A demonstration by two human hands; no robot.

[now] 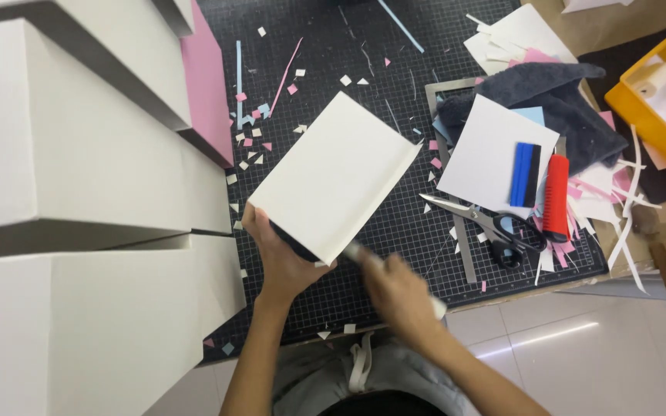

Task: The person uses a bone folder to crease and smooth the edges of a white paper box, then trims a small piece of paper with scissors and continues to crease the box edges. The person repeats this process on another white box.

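while the left hand grips the white box from below at its near corner, with fingers closed around the dark inner edge, the box is held tilted above the black cutting mat, about over the middle of the mat. the right hand is blurred, just beside the near right edge of the box; it is closed around a slim pale tool whose tip touches that edge, but what kind of tool it is, i cannot tell.

to the right of the box, scissors with black handles lie on the mat, and beyond them a white sheet carries a blue scraper. a red-handled tool lies just beside the scraper. behind the sheet there is a dark grey cloth, and farther right a yellow tray.

to the left of the box, large white boxes are stacked, with a pink board between them and the mat. small paper scraps in pink, white and light blue are spread on the mat behind the box.
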